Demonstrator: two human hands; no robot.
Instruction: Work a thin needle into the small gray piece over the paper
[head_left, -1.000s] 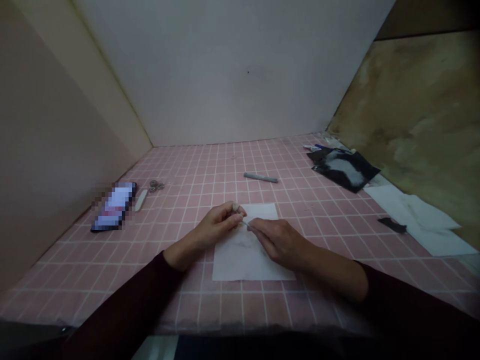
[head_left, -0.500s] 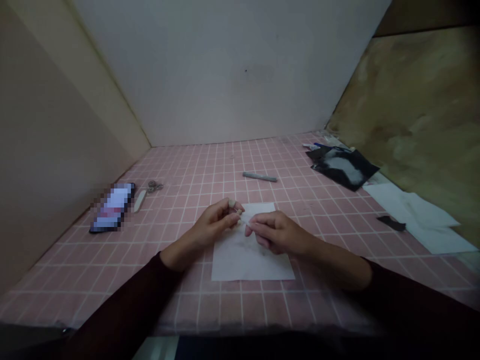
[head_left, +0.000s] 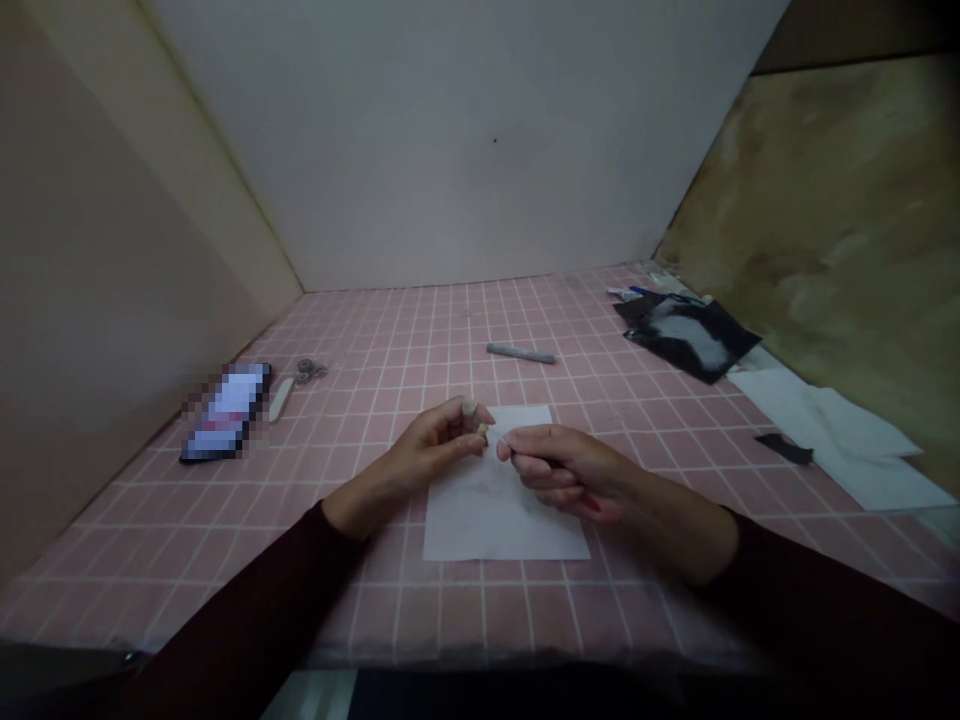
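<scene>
The small beige piece, pinched in the closed grip of the left hand, sits just above a white paper sheet; too loose a pinch could drop it onto the pink-gridded tabletop. The right hand, fingers curled, clamps a slim dark stick with a red end, its tip close by the piece, which a slip could knock away.

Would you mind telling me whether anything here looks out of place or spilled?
One thing stands out: the crumpled black sheet at the far right has a whitish, powdery-looking patch, as if something spilled on it; I cannot tell what.
</scene>
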